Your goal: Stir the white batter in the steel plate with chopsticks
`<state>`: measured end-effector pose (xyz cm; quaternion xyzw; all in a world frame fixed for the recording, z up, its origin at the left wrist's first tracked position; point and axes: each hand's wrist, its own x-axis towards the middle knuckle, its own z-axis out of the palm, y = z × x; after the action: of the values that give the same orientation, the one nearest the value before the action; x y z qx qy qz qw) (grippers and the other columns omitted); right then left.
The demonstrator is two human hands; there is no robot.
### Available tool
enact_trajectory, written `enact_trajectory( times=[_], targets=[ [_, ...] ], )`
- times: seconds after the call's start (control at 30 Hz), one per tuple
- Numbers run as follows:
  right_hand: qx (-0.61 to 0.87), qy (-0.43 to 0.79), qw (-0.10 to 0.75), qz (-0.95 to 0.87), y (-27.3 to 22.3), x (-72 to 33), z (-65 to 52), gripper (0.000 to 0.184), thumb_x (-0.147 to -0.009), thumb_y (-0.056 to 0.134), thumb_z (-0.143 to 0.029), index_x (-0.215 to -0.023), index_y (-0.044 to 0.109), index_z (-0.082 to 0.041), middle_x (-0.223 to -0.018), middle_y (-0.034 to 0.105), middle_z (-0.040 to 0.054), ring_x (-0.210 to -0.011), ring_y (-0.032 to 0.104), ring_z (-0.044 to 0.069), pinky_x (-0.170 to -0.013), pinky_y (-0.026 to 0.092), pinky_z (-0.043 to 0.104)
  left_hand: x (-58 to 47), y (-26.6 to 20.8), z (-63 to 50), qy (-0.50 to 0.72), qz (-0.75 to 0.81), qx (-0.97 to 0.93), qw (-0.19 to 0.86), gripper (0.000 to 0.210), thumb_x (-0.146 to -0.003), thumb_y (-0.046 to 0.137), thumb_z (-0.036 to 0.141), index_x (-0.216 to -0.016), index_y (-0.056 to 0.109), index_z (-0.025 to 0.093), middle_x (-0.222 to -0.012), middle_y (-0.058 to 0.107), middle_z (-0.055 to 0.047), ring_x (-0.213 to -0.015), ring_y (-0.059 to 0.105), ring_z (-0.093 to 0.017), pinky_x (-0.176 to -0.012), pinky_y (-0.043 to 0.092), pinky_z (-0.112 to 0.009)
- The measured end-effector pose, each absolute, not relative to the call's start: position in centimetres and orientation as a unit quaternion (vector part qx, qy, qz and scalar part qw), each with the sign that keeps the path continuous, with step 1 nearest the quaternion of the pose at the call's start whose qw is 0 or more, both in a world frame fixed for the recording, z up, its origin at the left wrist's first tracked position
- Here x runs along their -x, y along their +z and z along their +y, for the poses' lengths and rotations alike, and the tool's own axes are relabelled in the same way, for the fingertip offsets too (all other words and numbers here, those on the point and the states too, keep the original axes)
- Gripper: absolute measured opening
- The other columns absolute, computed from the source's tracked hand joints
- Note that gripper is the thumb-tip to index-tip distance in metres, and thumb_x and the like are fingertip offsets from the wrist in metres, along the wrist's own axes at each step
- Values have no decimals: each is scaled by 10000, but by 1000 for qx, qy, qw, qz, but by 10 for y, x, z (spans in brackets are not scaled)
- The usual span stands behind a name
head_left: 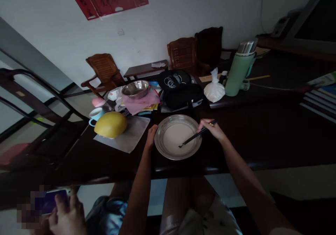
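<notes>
A shallow metal bowl stands near the front edge of the dark table, with a pale, milky liquid in it. My left hand grips the bowl's left rim. In my right hand, closed at the bowl's right side, is a pair of black chopsticks. Their tips dip into the liquid near the middle of the bowl. The fingers of my left hand are partly hidden behind the rim.
To the left, half a yellow pomelo-like fruit lies on a plastic sheet beside a light-blue mug. Behind are another metal bowl, black bags, a knotted bag of white powder and a green thermos. Someone at lower left holds a phone.
</notes>
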<state>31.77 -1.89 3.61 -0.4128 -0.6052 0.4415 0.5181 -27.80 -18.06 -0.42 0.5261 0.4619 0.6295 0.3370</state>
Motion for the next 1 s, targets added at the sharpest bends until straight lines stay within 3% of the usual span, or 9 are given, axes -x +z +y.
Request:
enact_trajectory(
  times=[0.17,0.33,0.4,0.5,0.57,0.67,0.8,0.93,1.0],
  targets=[
    [427,383,508,-643,41,-315,-19,409,-872,557,-559,-743,763,-230,-773,743,40,-795,677,210,-791,502,332,264,5,-181,676,398,-485,386,293,-987,282,451,-1168,504,517,-1266,558,307,-1385,371,-74,-629,666,-337],
    [445,403,546,-584,39,-320,-19,471,-874,529,-588,-645,717,-222,-648,721,39,-668,665,200,-714,510,329,249,15,-183,660,442,-472,383,289,-940,394,540,-1218,469,559,-1298,504,351,-1403,297,3,-689,655,-278],
    [426,425,530,-598,40,-318,-20,483,-878,520,-591,-644,718,-217,-630,712,41,-651,661,198,-707,510,326,240,22,-183,617,458,-511,384,289,-900,450,593,-1160,544,509,-1354,471,327,-1416,311,-70,-774,637,-313],
    [412,427,493,-636,42,-313,-21,460,-878,530,-582,-704,747,-217,-715,736,44,-731,680,204,-759,507,327,224,33,-185,519,492,-555,424,377,-832,495,665,-896,662,333,-1416,469,225,-1374,406,-252,-840,584,-464],
    [419,415,493,-640,41,-313,-19,433,-871,548,-576,-734,754,-220,-766,750,41,-790,689,211,-793,503,329,216,39,-186,458,514,-563,457,432,-809,470,709,-813,660,321,-1385,493,238,-1357,427,-279,-831,582,-515],
    [441,407,532,-598,38,-318,-17,427,-865,558,-574,-705,736,-221,-718,747,35,-751,690,207,-773,505,327,208,43,-188,406,527,-564,489,425,-779,458,742,-869,666,382,-1349,496,284,-1386,388,-256,-838,612,-509],
    [434,432,546,-573,35,-321,-17,490,-864,529,-610,-634,705,-214,-610,714,36,-626,664,194,-700,511,323,207,42,-183,410,524,-565,488,483,-787,413,758,-941,668,379,-1410,439,271,-1410,334,-272,-846,613,-478],
    [414,446,500,-616,40,-313,-20,452,-857,550,-600,-692,727,-218,-701,749,39,-704,692,205,-739,523,330,218,40,-177,447,518,-562,465,689,-818,206,823,-985,672,345,-1483,371,225,-1391,334,-339,-751,597,-554],
    [421,431,498,-624,42,-313,-20,427,-854,559,-593,-722,737,-228,-755,763,35,-764,702,215,-773,524,340,228,36,-177,502,520,-551,417,637,-830,215,810,-1013,661,394,-1473,365,260,-1402,301,-350,-758,604,-580]
  ],
)
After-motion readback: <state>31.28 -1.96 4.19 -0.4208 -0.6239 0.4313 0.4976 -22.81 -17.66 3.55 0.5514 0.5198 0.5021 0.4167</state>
